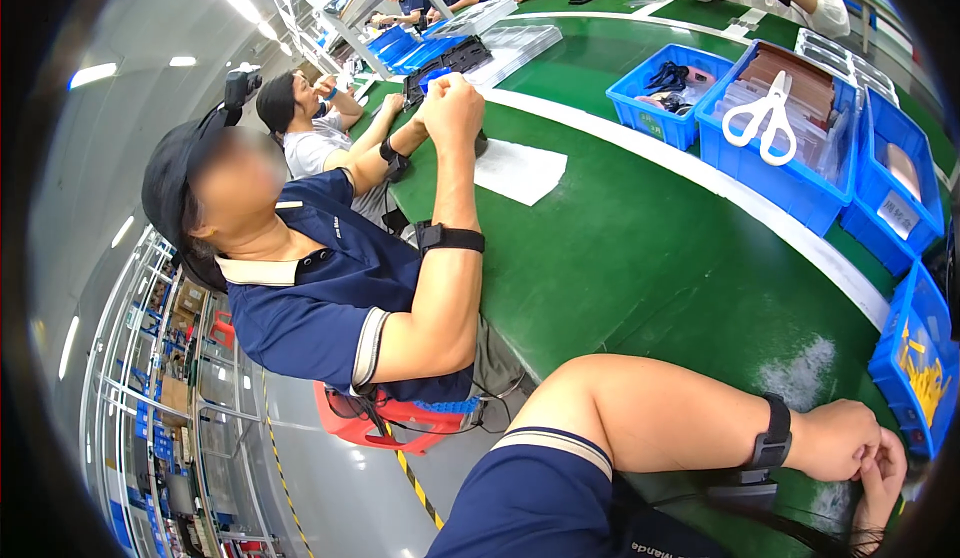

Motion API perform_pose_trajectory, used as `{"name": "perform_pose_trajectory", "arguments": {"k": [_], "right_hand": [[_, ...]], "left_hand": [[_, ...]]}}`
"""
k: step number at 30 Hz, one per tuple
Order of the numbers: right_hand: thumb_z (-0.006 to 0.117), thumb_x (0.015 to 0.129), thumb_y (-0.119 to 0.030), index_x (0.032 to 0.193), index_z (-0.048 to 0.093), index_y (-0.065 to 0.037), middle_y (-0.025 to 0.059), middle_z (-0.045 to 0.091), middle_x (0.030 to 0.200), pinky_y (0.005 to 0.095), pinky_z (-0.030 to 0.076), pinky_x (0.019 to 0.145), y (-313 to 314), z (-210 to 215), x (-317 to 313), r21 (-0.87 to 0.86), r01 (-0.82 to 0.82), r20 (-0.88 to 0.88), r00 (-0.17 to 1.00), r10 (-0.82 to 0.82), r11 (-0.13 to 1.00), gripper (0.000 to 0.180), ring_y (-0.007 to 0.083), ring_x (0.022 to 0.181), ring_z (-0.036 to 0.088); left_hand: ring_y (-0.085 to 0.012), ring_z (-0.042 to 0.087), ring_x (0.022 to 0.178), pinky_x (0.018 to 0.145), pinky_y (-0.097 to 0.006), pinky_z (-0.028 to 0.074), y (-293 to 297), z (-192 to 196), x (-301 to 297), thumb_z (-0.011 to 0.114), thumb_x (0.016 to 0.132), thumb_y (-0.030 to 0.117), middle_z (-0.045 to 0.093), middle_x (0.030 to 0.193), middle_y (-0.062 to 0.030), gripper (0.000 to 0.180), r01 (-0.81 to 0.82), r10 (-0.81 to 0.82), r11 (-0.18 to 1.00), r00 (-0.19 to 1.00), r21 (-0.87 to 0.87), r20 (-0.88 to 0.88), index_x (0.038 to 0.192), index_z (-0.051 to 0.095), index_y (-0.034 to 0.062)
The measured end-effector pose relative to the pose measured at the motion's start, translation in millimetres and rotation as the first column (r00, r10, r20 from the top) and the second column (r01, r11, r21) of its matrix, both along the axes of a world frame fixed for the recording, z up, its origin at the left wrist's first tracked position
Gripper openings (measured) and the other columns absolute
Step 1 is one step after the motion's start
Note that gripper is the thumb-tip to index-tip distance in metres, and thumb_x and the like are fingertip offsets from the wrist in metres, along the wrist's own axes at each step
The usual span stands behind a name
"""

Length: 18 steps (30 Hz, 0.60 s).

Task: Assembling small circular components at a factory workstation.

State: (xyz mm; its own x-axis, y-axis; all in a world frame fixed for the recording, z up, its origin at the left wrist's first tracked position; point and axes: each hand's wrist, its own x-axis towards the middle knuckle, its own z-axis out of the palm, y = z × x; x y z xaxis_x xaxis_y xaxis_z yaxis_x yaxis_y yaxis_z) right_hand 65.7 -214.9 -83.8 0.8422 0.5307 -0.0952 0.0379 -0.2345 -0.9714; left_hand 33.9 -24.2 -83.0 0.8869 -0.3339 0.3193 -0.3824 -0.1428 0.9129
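**Meeting hands at the near edge of the bench**

Left hand [843, 440] lies low right in the head view. Its forearm rests across the green table [640, 258], with a black strap band [771, 436] at the wrist. The fingers are curled inward. The right hand [884, 480] comes in from the lower corner, its fingers bent against the left. Whether anything is pinched between them I cannot tell, as the picture's rim cuts them off.

The nearest thing is an open blue plastic bin of small yellow parts [918, 358]. It sits just beyond the hands, on the far-right side, at the table's right margin. The left hand is the nearer of the two, just beside the bin's near corner. The bin's long axis seems to run away from the person, its open top facing up. The fisheye bend leaves the exact heading unsure.

Further left, a co-worker in a navy polo shirt and black cap [320, 298] sits on a red plastic stool [385, 420]. Both elbows are on the table and the clasped hands [452, 103] are raised. A white paper sheet [520, 171] lies flat just beyond that elbow.

Further right, white-handled scissors [765, 118] lie on a large blue bin of flat packets [790, 183]. A smaller blue bin of dark items [668, 98] stands beside it. More seated people work at the far end.
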Motion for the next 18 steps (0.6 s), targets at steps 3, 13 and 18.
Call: {"name": "perform_pose_trajectory", "arguments": {"k": [3, 13, 18], "right_hand": [[0.062, 0.076, -0.028, 0.108, 0.048, 0.002, 0.0002, 0.052, 0.085, 0.0158, 0.036, 0.057, 3.4, 2.5, -2.4, 0.014, 0.015, 0.002, 1.000, -0.015, 1.000, 0.046, 0.0050, 0.070, 0.047], [0.061, 0.077, -0.023, 0.109, 0.047, 0.002, 0.0016, 0.053, 0.087, 0.0165, 0.038, 0.057, 12.7, 11.7, -10.9, 0.076, 0.020, -0.034, 0.999, -0.017, 0.997, 0.042, 0.0059, 0.071, 0.048], [0.061, 0.077, -0.022, 0.109, 0.047, 0.002, 0.0023, 0.054, 0.088, 0.0166, 0.038, 0.057, 8.9, 7.8, -7.4, 0.053, 0.017, -0.012, 1.000, -0.016, 0.998, 0.042, 0.0061, 0.071, 0.049]], "left_hand": [[-0.0296, 0.055, 0.064, 0.058, -0.040, 0.043, -0.9, -1.1, -0.5, 0.052, 0.058, 0.000, 0.056, 0.062, -0.0122, 0.007, -0.003, 0.003, 1.000, 1.000, -0.003, 0.010, 0.057, 0.057, 0.0046], [-0.0287, 0.053, 0.064, 0.058, -0.039, 0.041, 3.8, 2.4, -1.8, 0.054, 0.062, 0.003, 0.053, 0.062, -0.0112, 0.002, -0.009, 0.007, 0.999, 0.998, 0.043, 0.063, 0.064, 0.054, 0.0042], [-0.0279, 0.053, 0.063, 0.057, -0.039, 0.041, 3.8, 0.3, -2.5, 0.055, 0.063, 0.003, 0.052, 0.062, -0.0104, 0.002, -0.019, 0.015, 0.999, 0.997, 0.038, 0.079, 0.065, 0.054, 0.0039]]}}
